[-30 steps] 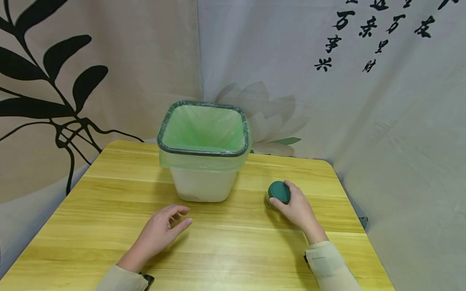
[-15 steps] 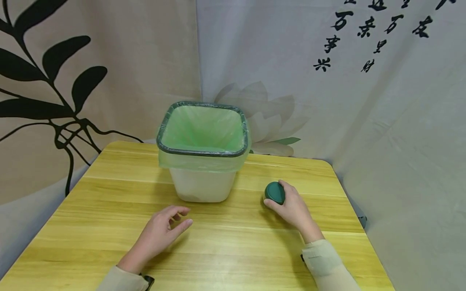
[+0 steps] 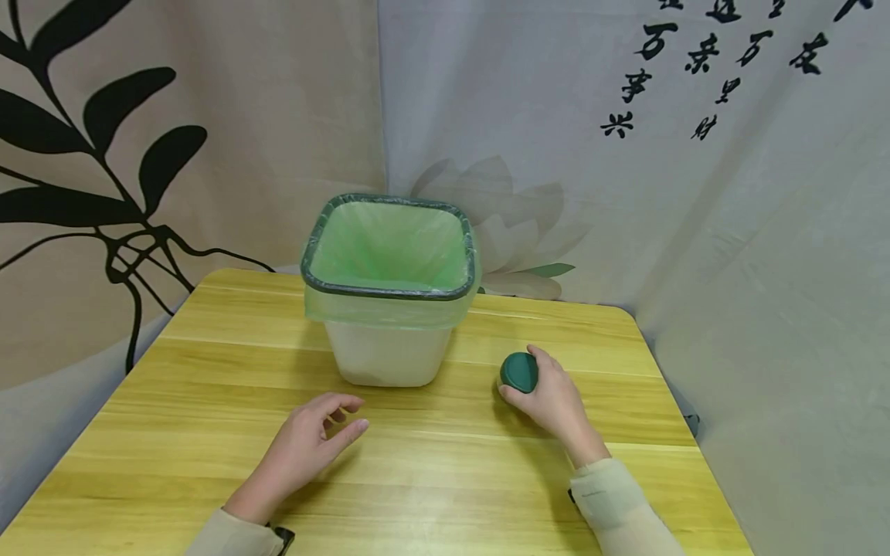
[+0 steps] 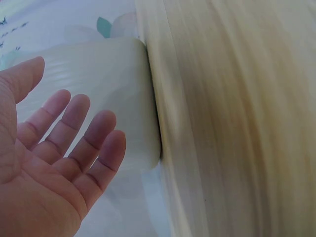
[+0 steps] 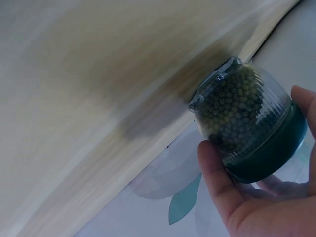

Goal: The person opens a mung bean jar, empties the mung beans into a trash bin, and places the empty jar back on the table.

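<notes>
i log: right hand (image 3: 552,398), curled round one green-lidded clear ribbed jar of small green beans (image 5: 237,111), right of white square green-lined bin (image 3: 389,354); left hand (image 3: 309,436), loose, empty. judged done: grip. not yet: release.

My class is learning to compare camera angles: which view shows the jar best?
The right wrist view: it shows the jar side-on, its clear wall, small green beans and lid all visible. The head view shows mainly the lid, from above, in the right hand. The left wrist view shows none of it.
</notes>
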A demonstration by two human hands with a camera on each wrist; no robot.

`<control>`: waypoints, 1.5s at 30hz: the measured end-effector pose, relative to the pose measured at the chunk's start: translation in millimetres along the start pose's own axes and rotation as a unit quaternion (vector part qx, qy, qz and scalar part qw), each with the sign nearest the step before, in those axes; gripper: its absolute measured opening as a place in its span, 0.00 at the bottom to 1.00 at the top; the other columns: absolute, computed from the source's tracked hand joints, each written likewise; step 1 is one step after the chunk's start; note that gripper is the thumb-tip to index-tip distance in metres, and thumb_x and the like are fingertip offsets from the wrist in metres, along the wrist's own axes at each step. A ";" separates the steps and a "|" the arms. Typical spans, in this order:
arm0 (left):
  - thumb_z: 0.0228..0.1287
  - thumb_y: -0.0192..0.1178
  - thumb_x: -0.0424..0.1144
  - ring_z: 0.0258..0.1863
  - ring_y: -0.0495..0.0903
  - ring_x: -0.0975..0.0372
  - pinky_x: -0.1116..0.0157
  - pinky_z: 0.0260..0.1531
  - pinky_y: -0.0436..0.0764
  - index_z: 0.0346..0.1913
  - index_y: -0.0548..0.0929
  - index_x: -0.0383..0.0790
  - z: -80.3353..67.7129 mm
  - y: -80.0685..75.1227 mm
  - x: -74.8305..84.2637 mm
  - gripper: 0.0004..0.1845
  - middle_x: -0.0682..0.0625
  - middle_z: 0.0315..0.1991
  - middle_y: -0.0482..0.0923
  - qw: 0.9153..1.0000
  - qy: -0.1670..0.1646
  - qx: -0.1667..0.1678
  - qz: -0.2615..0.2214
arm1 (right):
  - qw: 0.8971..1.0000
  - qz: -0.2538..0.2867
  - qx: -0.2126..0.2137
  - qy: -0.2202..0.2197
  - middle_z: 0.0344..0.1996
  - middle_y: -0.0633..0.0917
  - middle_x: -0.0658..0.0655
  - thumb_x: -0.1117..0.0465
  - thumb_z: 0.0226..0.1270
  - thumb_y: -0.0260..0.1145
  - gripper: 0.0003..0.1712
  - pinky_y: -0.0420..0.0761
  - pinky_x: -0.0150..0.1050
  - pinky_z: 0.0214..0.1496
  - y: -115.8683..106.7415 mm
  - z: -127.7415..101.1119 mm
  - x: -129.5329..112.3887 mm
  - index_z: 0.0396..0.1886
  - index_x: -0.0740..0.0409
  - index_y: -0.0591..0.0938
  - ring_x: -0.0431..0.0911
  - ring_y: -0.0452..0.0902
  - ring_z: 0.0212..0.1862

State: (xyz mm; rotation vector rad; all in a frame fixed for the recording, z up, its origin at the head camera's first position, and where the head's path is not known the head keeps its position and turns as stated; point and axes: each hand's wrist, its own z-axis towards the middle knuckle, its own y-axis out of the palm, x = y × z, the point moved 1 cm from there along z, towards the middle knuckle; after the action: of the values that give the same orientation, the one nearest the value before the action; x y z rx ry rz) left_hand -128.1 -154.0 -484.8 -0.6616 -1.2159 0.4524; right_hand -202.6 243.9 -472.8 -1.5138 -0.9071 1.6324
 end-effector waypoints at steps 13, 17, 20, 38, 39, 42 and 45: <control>0.74 0.68 0.52 0.48 0.87 0.58 0.61 0.45 0.88 0.58 0.87 0.49 -0.5 2.6 5.4 0.17 0.51 0.54 0.89 1.000 0.005 0.000 0.002 | 0.999 0.031 0.000 -0.019 0.68 0.82 0.65 0.38 0.58 0.81 0.57 0.86 0.56 0.55 0.4 -18.9 -30.6 0.81 0.53 0.67 0.60 0.83 0.59; 0.74 0.69 0.52 0.48 0.87 0.58 0.58 0.46 0.89 0.58 0.87 0.48 -0.2 3.4 6.7 0.17 0.51 0.55 0.89 1.000 0.007 0.000 -0.001 | 0.999 0.039 0.004 -0.036 0.68 0.82 0.64 0.39 0.57 0.82 0.57 0.86 0.56 0.56 -1.9 -24.7 -40.6 0.80 0.54 0.69 0.59 0.83 0.60; 0.74 0.69 0.51 0.48 0.87 0.57 0.57 0.46 0.89 0.59 0.87 0.47 -0.1 3.5 7.4 0.18 0.50 0.55 0.89 1.000 0.009 0.000 -0.003 | 0.998 0.042 0.006 -0.045 0.69 0.81 0.64 0.39 0.56 0.83 0.57 0.87 0.56 0.57 -2.8 -27.8 -45.2 0.80 0.54 0.69 0.59 0.83 0.61; 0.73 0.69 0.55 0.51 0.86 0.57 0.57 0.49 0.89 0.61 0.86 0.50 4.2 3.5 15.8 0.20 0.55 0.57 0.88 1.000 0.013 -0.004 0.005 | 0.996 0.069 0.025 -0.054 0.68 0.82 0.61 0.39 0.56 0.83 0.55 0.87 0.54 0.54 -5.6 -36.2 -58.1 0.80 0.50 0.70 0.57 0.83 0.59; 0.72 0.69 0.55 0.51 0.86 0.58 0.58 0.49 0.89 0.61 0.86 0.51 4.9 3.8 16.6 0.20 0.56 0.56 0.87 1.000 0.017 -0.004 0.007 | 0.996 0.070 0.026 -0.054 0.68 0.82 0.61 0.39 0.56 0.83 0.55 0.87 0.54 0.54 -6.2 -36.6 -59.1 0.80 0.50 0.70 0.57 0.83 0.59; 0.72 0.70 0.55 0.51 0.85 0.62 0.58 0.50 0.88 0.61 0.86 0.52 7.3 4.2 19.8 0.21 0.59 0.55 0.87 1.000 0.024 -0.004 0.014 | 0.995 0.077 0.027 -0.055 0.68 0.82 0.61 0.40 0.56 0.83 0.55 0.87 0.54 0.54 -8.2 -38.2 -62.4 0.80 0.49 0.70 0.57 0.83 0.59; 0.72 0.70 0.55 0.51 0.84 0.65 0.59 0.50 0.89 0.61 0.86 0.52 9.6 3.9 23.2 0.21 0.61 0.54 0.86 0.999 0.033 -0.004 0.016 | 0.995 0.083 0.029 -0.056 0.68 0.82 0.61 0.40 0.57 0.83 0.54 0.87 0.54 0.53 -9.7 -39.1 -65.2 0.80 0.49 0.70 0.57 0.83 0.59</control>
State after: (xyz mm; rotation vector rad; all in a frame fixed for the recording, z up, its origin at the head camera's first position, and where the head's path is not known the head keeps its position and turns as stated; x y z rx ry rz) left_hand -130.2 -134.1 -469.2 -0.6984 -1.1471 0.4508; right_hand -160.0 192.8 -434.8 -1.5035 -0.8039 1.8629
